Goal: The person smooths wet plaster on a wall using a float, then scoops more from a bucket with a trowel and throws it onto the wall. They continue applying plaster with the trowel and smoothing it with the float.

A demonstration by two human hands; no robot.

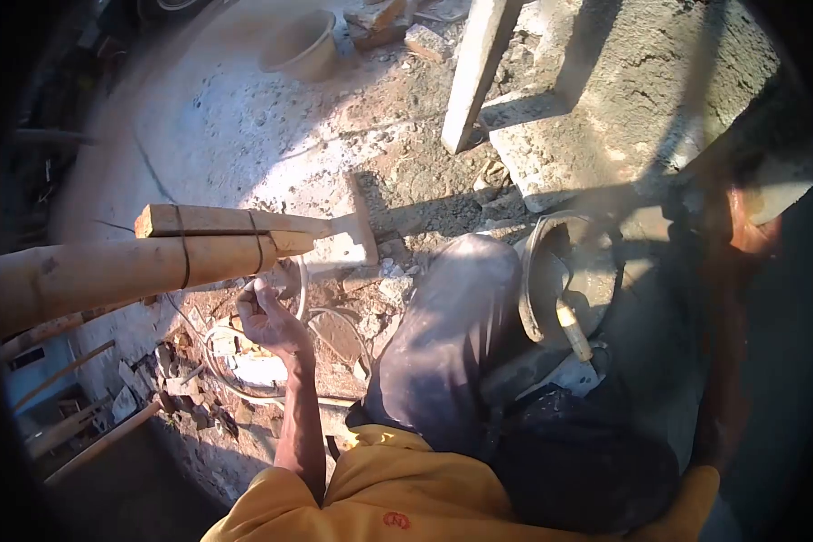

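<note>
My left hand (271, 318) is raised just under the end of a bamboo pole (126, 275), its fingers curled in; what they hold, if anything, is too small to tell. A wooden strip is tied to the pole with dark bands. At the right, my right hand (750, 226) grips a pale, flat object (780, 188) by the wall; its full shape is lost in glare and shadow. Beside my knee a bucket (535, 271) holds grey material and a trowel (573, 331) with a light handle.
An upright post (479, 77) stands beyond the bucket, next to a rough cement surface (641, 90). A basin (303, 47) and broken bricks (375, 23) lie at the top. A looped hose (244, 395) and rubble are at the lower left.
</note>
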